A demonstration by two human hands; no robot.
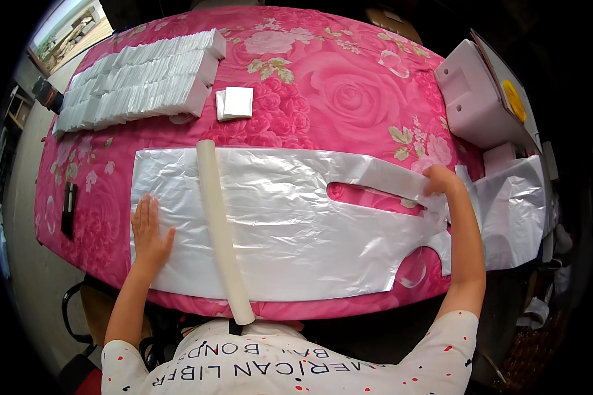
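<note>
A thin white plastic apron (290, 217) lies spread across the table, with a long slot and a curved cut-out toward its right end. My left hand (150, 236) rests flat on the apron's left end, fingers stretched out. Across the apron, just right of that hand, lies a long cream-coloured tube (219, 224), its near end reaching past the table edge toward my shirt. At the far right my right hand (439, 181) is closed on the apron's upper strap; its fingertips are partly hidden. More crumpled plastic film (514, 210) spreads beyond my right forearm.
Rows of folded white plastic packets (138, 82) stand at the back left, with a small separate pile (235, 104) beside them. A black-handled tool (68, 209) lies at the left. A white foam box (474, 92) stands back right on the pink floral tablecloth (349, 92).
</note>
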